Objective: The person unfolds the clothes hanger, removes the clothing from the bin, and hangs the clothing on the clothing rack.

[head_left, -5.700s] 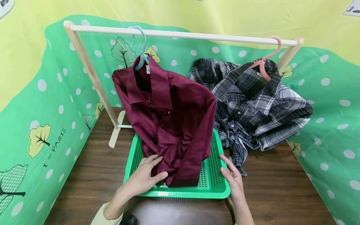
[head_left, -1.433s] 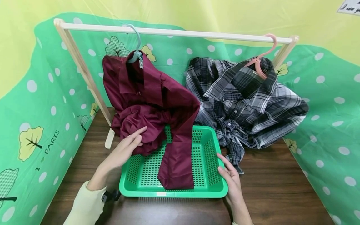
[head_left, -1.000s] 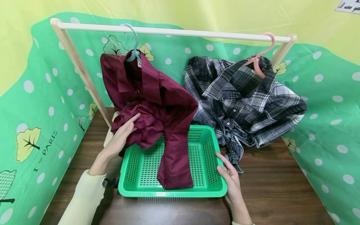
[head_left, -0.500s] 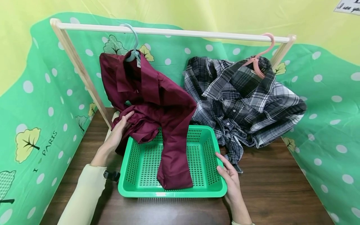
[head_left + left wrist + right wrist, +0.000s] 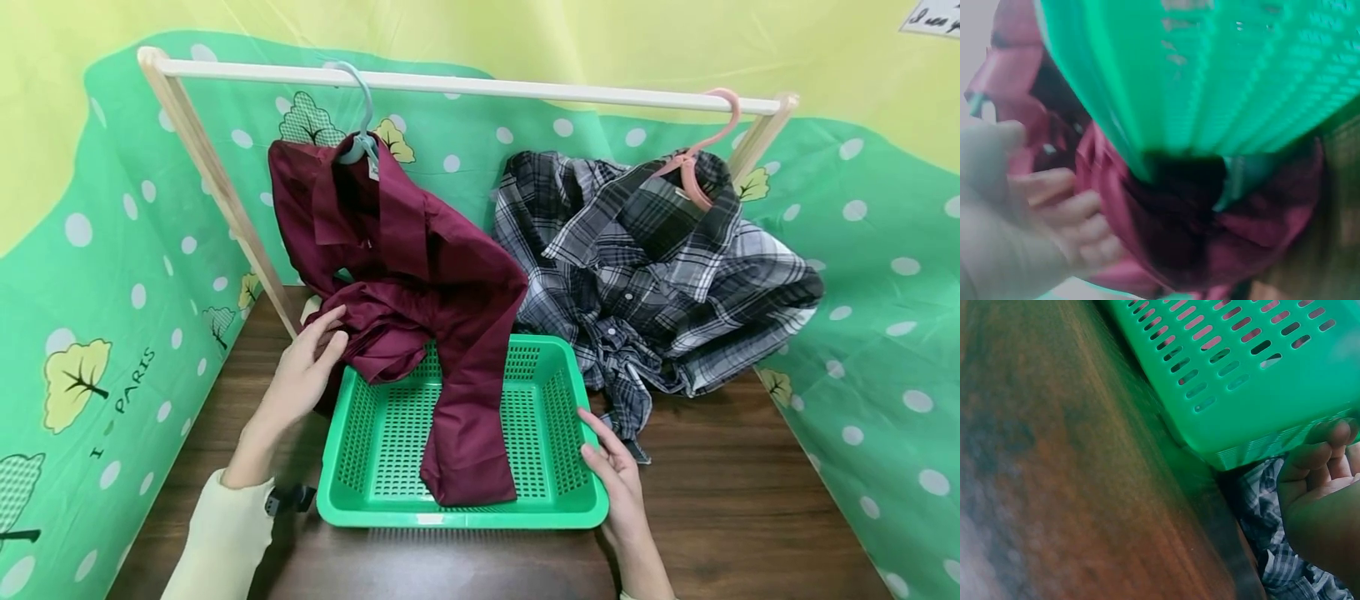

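Note:
A burgundy shirt [image 5: 472, 292] hangs on a light blue hanger [image 5: 365, 100]. Its bottom part is bunched at the left, and one strip drapes into a green basket [image 5: 510, 518]. Beside the bunched cloth my left hand [image 5: 296, 375] has its fingers extended and thumb apart; in the left wrist view, that hand [image 5: 1022, 219] is blurred next to the cloth. My right hand [image 5: 618, 479] holds the basket's right rim, thumb and index finger on the edge. The right wrist view shows its fingers [image 5: 1319, 456] curled against the basket wall.
A black-and-white plaid shirt [image 5: 626, 267], knotted low, hangs from a pink hanger [image 5: 723, 125] on the right. Both hang from a wooden rack's white rail [image 5: 525, 90]. Printed cloth walls [image 5: 900, 333] enclose the wooden table [image 5: 750, 500] at back and sides.
The burgundy cloth has been shifted from inside the basket to its left side and bunched there. My left hand moved left with it, then loosened from it. My right hand stayed on the rim.

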Available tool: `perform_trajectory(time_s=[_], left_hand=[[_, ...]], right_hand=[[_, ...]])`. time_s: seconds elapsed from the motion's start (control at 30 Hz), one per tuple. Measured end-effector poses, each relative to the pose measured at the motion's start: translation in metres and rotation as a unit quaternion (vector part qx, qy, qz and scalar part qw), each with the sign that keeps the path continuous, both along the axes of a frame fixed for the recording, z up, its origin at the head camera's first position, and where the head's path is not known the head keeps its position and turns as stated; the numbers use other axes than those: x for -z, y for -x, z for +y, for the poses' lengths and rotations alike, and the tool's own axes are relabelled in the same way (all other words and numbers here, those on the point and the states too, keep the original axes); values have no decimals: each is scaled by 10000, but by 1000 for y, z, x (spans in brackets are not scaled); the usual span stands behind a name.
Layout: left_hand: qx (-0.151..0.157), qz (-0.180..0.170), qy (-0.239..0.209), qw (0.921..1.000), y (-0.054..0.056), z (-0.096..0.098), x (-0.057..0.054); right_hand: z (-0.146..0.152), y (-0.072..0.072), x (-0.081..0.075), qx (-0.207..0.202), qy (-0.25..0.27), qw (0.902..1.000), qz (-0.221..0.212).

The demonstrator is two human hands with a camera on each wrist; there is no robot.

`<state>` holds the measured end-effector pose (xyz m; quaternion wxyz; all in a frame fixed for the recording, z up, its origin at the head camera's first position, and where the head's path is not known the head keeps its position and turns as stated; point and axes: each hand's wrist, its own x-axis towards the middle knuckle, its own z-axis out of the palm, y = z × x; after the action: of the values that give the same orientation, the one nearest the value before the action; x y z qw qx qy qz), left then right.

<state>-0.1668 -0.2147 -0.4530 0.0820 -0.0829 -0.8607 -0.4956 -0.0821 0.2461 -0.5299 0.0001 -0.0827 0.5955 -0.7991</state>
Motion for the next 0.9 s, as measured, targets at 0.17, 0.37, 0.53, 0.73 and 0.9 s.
perform_trajectory(time_s=[0.17,0.37,0.53,0.73,0.9], left_hand=[[-108,661,565,9962,-18,16,-14],[872,101,-90,9961,-23,18,-19],[1744,-774,-773,9786,-16,11,-6],[2003,-1111,-955,9687,-8,9,2],[1951,-1035,-1102,9691,-1,7,3]], right_hand=[[0,0,0,32,47,10000,-14],[1,0,0,27,62,10000,26],[1,0,1,-2,49,10000,21],[0,1,1,1,38,10000,-33],[-1,1,2,26,33,10000,-49]])
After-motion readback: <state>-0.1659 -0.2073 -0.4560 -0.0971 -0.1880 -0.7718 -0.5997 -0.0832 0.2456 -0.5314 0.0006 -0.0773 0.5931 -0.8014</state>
